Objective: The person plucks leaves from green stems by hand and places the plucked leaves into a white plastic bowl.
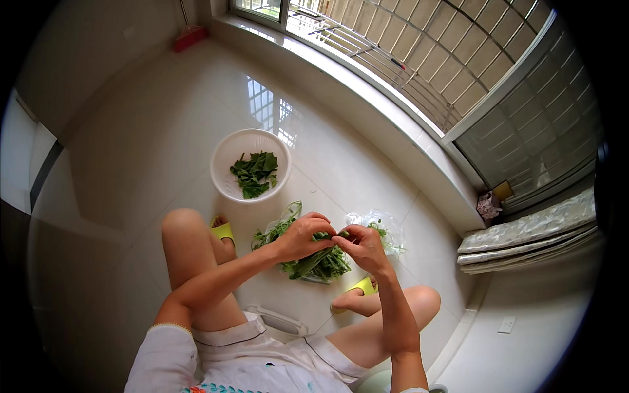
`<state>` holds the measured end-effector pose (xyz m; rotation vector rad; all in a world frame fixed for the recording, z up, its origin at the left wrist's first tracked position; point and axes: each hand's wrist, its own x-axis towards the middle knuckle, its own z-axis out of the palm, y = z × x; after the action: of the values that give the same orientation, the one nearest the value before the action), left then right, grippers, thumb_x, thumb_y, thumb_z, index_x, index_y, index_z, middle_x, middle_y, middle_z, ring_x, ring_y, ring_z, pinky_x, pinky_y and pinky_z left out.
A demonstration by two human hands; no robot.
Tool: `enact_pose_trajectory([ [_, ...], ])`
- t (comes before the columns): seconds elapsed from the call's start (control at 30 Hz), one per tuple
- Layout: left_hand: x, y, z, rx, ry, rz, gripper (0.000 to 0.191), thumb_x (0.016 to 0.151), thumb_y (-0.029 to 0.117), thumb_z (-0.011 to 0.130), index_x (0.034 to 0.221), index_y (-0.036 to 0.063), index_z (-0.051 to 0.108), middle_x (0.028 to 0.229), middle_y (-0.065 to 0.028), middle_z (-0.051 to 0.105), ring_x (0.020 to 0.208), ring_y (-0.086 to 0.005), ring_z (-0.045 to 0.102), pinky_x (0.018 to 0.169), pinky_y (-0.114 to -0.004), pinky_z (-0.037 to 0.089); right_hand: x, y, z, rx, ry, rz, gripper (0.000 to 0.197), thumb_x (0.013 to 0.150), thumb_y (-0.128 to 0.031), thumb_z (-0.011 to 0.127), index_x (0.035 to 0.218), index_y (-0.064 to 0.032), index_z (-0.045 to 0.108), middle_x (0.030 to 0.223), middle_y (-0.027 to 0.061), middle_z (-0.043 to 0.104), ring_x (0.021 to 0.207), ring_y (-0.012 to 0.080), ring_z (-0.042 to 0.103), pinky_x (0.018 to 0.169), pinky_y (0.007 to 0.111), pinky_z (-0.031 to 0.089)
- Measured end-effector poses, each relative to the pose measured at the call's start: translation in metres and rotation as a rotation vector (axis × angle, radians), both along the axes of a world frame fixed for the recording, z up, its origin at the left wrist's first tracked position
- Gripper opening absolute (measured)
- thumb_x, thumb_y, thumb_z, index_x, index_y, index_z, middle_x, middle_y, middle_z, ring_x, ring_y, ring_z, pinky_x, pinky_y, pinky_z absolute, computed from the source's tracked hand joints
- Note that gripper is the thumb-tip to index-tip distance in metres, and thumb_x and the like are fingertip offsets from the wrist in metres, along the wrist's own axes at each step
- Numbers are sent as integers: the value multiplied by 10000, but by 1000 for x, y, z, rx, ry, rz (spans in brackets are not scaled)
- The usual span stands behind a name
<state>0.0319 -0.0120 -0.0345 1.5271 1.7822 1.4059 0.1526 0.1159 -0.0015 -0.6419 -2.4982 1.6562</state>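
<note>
My left hand (305, 238) and my right hand (363, 247) meet at the fingertips above a heap of leafy green vegetables (320, 265). Between them they pinch a small green sprig (344, 234), mostly covered by the fingers. The heap has long thin stems and lies on the floor between my feet, partly hidden under my left hand. Beyond it stands a white plastic colander (216, 169) with a small pile of torn green leaves (254, 173) inside. To the right, a clear plastic bag (394, 227) with thin green stems lies just behind my right hand.
Glossy pale tiles (162, 132) cover the floor. My feet, in yellow slippers (223, 232), flank the heap. A low window ledge (354, 127) runs along the right, with folded padding (528, 233) at its near end. A red dustpan or broom head (190, 39) stands in the far corner.
</note>
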Motion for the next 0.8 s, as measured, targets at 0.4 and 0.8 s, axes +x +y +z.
enact_pose_trajectory([
  [0.4,-17,4,5,-230,-247,-108,169,650,146,598,773,31,583,729,-76,572,711,-181,530,656,-277,414,2,7,-4,-12,21,34,183,721,-162,597,765,13,573,567,72,553,492,80,468,446,230,371],
  [0.8,-11,4,1,-350,-615,-104,154,687,147,577,769,16,588,684,-32,574,672,-82,501,638,-228,405,-7,0,-12,-33,141,-42,171,704,-80,583,858,-7,576,649,58,580,552,76,512,511,203,416],
])
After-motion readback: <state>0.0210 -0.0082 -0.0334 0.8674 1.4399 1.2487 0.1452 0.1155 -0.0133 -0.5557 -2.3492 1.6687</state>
